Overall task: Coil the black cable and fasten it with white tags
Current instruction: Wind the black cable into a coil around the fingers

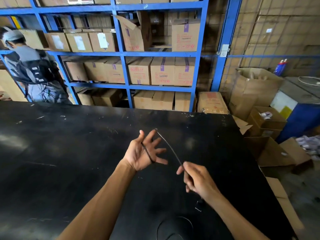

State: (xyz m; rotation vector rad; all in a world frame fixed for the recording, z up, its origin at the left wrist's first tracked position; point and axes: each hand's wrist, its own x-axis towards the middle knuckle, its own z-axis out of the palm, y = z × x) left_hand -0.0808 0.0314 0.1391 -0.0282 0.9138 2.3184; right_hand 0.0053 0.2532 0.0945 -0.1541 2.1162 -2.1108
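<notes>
My left hand (143, 151) is held palm-up over the black table (69, 153), fingers spread, with turns of the thin black cable (170, 148) wrapped across the palm between thumb and little finger. A free stretch of cable arcs from behind the fingertips down to my right hand (197, 181), which pinches it between thumb and fingers. More cable lies in a loose loop (174, 227) on the table near the front edge. A small white tag (198, 209) lies on the table below my right wrist.
Blue shelving (124, 70) full of cardboard boxes stands behind the table. A person with a backpack (32, 66) stands at the far left. Open cartons (266, 122) and scraps crowd the floor to the right, beside a blue bin (299, 118).
</notes>
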